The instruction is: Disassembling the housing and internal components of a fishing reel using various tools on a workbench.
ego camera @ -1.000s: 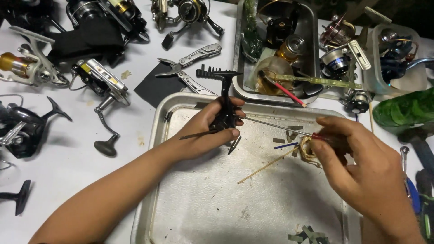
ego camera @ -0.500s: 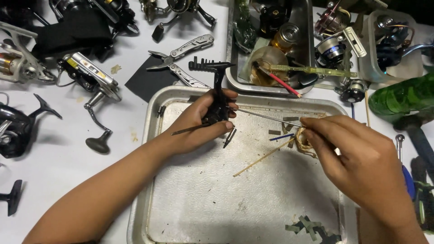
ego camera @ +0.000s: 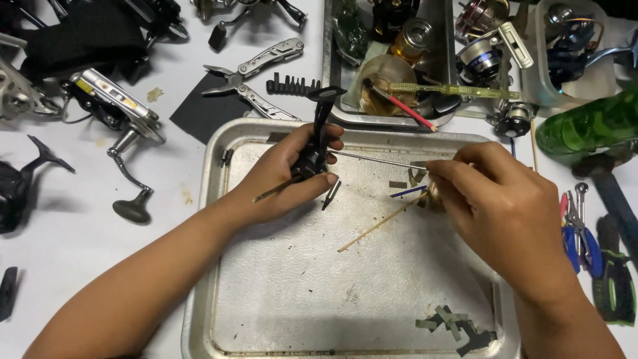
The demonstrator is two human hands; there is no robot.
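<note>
1. The left hand (ego camera: 289, 179) reached in from the lower left, fingers wrapped around a small black fishing-reel body (ego camera: 314, 151) held upright over the dented silver metal tray (ego camera: 219, 266).
2. The right hand (ego camera: 502, 206) hovered palm down, fingertips pinched on a thin metal rod (ego camera: 372, 159) that ran to the reel.
3. The tray held a wooden stick (ego camera: 372, 229) and small scraps (ego camera: 455, 326).

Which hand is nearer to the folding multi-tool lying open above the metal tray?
Left. The left hand holds a black reel part just below the multi-tool; the right hand works far across the tray.
</note>
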